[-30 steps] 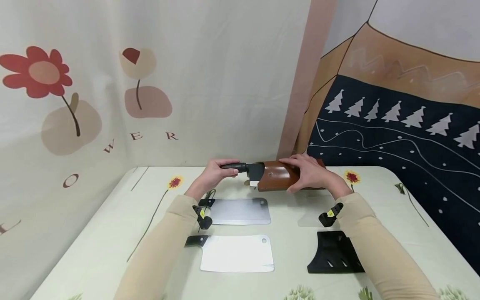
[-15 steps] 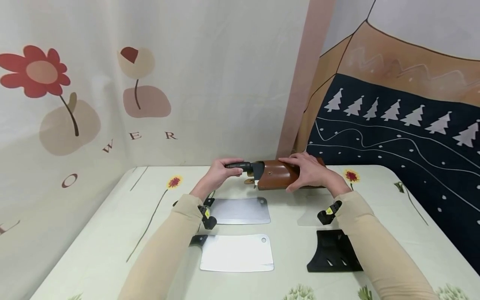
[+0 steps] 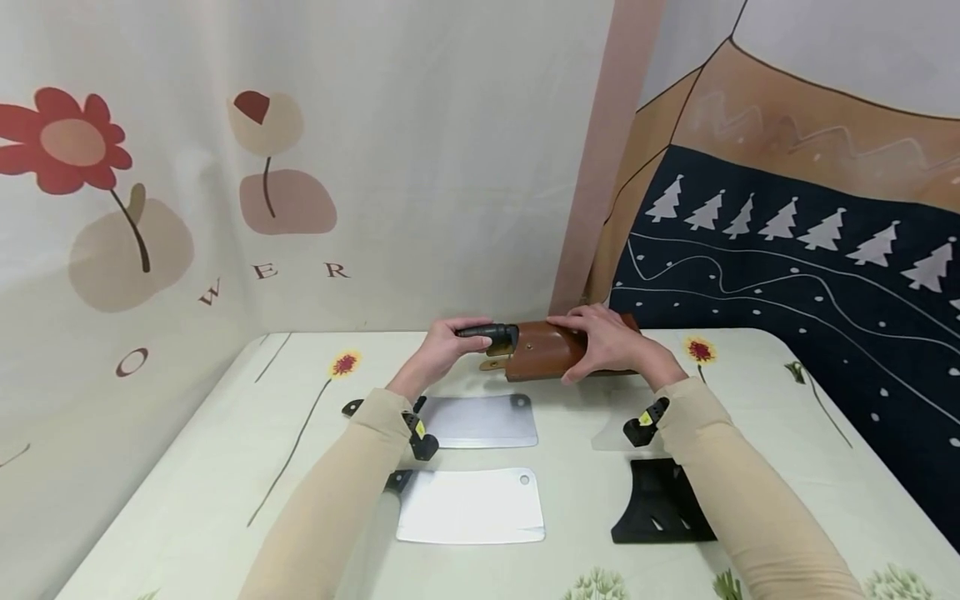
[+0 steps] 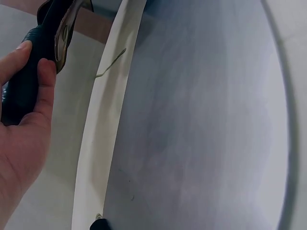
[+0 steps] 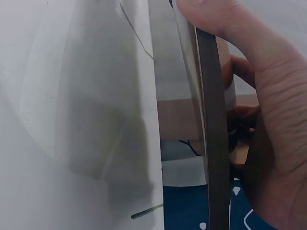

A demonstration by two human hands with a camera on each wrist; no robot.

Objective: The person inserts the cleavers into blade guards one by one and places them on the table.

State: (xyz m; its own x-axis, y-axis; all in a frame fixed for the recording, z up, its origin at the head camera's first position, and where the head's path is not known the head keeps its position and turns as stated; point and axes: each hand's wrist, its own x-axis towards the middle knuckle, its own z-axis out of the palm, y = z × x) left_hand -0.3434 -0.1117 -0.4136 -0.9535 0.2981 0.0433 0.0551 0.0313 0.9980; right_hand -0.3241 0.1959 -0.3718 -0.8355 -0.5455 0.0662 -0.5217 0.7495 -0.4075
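Observation:
At the far side of the table, my left hand [image 3: 437, 354] grips the black handle [image 3: 487, 333] of a knife. The knife's blade is hidden inside a brown leather sheath [image 3: 543, 354], with a snap strap hanging loose at its mouth. My right hand [image 3: 611, 343] holds the sheath's right part, thumb at the near edge and fingers over the top. In the left wrist view the strap [image 4: 62, 43] lies close beside the handle. In the right wrist view the sheath's long edge [image 5: 213, 129] runs beneath the thumb.
Nearer on the table lie a grey cleaver [image 3: 483, 422] and a bright cleaver [image 3: 468, 507], their handles to the left. A black blade cover [image 3: 652, 504] lies partly under the right forearm, with a faint translucent piece [image 3: 609, 432] behind it. A curtain backs the table.
My left hand has moved right with the knife, and the blade part that showed at the sheath's mouth has gone inside. My right hand keeps its hold on the sheath.

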